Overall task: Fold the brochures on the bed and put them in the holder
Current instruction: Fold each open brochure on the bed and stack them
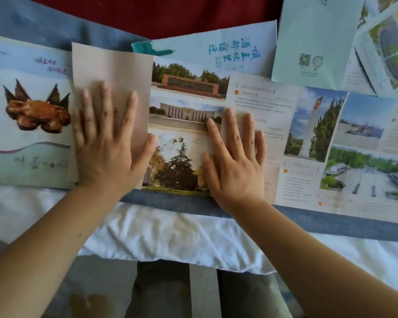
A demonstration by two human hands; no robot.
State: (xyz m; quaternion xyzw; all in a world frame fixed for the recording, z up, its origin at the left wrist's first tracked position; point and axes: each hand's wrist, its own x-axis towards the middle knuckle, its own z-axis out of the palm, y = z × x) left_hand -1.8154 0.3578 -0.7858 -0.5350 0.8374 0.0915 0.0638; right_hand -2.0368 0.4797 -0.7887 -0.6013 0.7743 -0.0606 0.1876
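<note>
Lying spread across the bed, a long open brochure (308, 138) is seen with its photo and text panels facing up, over a blue bed runner (170, 203) and a white sheet (170, 235). Its leftmost beige panel (115, 65) is turned over onto the rest, with its plain back showing.

The left grip (106, 138), a bare hand, is laid flat on that beige panel. Its fingers are straight and spread wide, nothing is held, and the thumb reaches the panel's right edge. The right grip (234, 161) is likewise flat and wide, with nothing held. It is pressed on the brochure where the panel of building and tree photos meets the first text panel.

Just left of the beige panel, and partly covered by it, a brochure with a crab picture (30, 115) is found. Beyond the open brochure, a pale green sheet with blue calligraphy (216, 51) is partly overlapped by its far edge. To the right of that sheet a pale panel with a QR code (313, 42) is seen, and at the top right corner another brochure with a stadium photo (386, 47). A dark red cloth (147, 12) is visible along the top edge. At the bottom, legs in dark trousers (161, 292) are seen beside the bed.
</note>
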